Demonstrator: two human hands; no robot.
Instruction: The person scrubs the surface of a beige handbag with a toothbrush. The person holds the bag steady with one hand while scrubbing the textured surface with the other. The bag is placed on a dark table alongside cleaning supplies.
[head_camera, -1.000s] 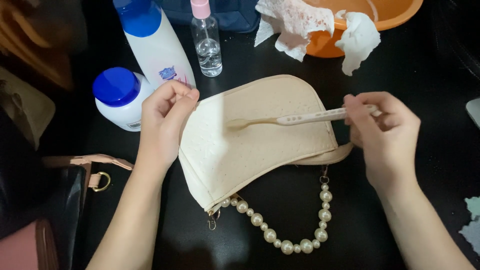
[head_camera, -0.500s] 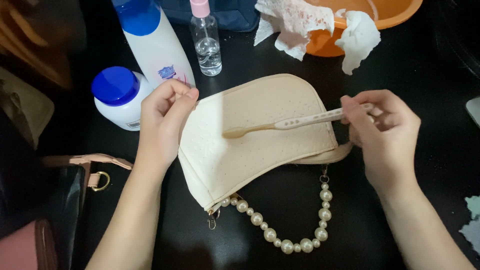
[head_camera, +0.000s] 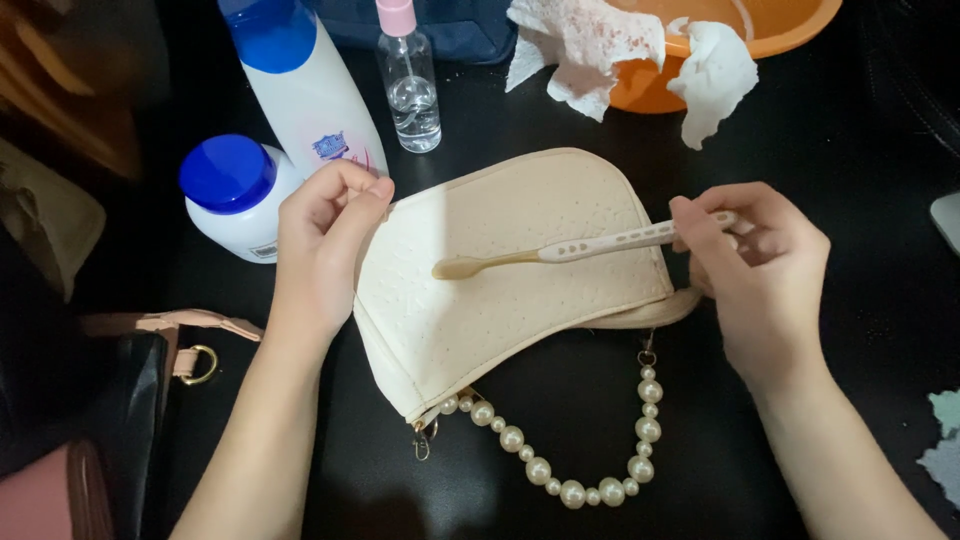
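A cream textured handbag (head_camera: 510, 290) lies flat on the black table, its pearl bead strap (head_camera: 560, 475) looping below it. My left hand (head_camera: 325, 240) pinches the bag's upper left corner and holds it down. My right hand (head_camera: 760, 265) grips the handle of a pale toothbrush (head_camera: 570, 250), whose head rests on the middle of the bag's face.
Behind the bag stand a tall white bottle with a blue cap (head_camera: 300, 90), a short white jar with a blue lid (head_camera: 235, 195) and a small clear spray bottle (head_camera: 410, 80). An orange basin (head_camera: 740, 40) with crumpled tissues (head_camera: 590, 45) sits at the back right. A dark bag with a tan strap (head_camera: 150, 340) lies at the left.
The toothbrush head has slid a little to the left and down across the bag's face. My left hand has kept its hold on the corner.
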